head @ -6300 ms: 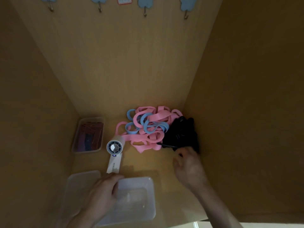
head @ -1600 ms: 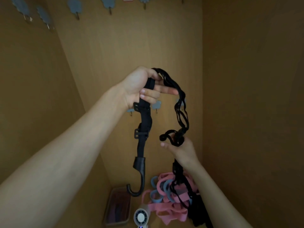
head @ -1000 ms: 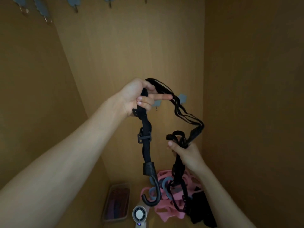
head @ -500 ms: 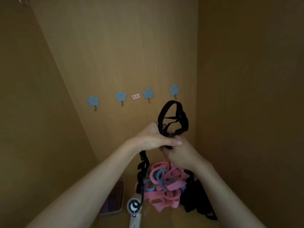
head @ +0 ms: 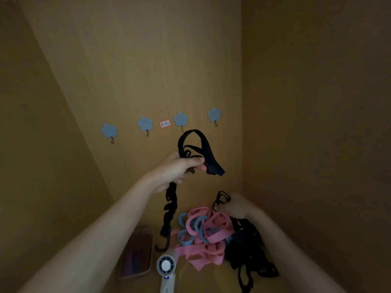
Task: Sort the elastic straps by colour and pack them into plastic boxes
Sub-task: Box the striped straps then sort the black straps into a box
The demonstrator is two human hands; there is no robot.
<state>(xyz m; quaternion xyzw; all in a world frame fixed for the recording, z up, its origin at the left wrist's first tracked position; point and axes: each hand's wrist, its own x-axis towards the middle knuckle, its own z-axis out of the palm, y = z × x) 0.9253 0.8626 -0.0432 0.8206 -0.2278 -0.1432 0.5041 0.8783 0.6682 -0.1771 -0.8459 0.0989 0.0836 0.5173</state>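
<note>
My left hand is raised and grips a gathered black elastic strap; loops stick up above the fist and a tail with a hook hangs down to the shelf. My right hand is lower, by the right wall, pinching thin black strap loops that rise from the black strap heap. A tangle of pink straps and blue straps lies on the wooden shelf between the hands. No empty plastic box shows in this view.
A small clear box with dark red contents sits at the left. A white handheld fan lies in front of the pile. Blue flower-shaped hooks and a small label line the back wall. Wooden walls close in left and right.
My right hand let go of the bundle and dropped to the black heap, taking hold of thin loops. My left hand kept the gathered black strap at about the same height.
</note>
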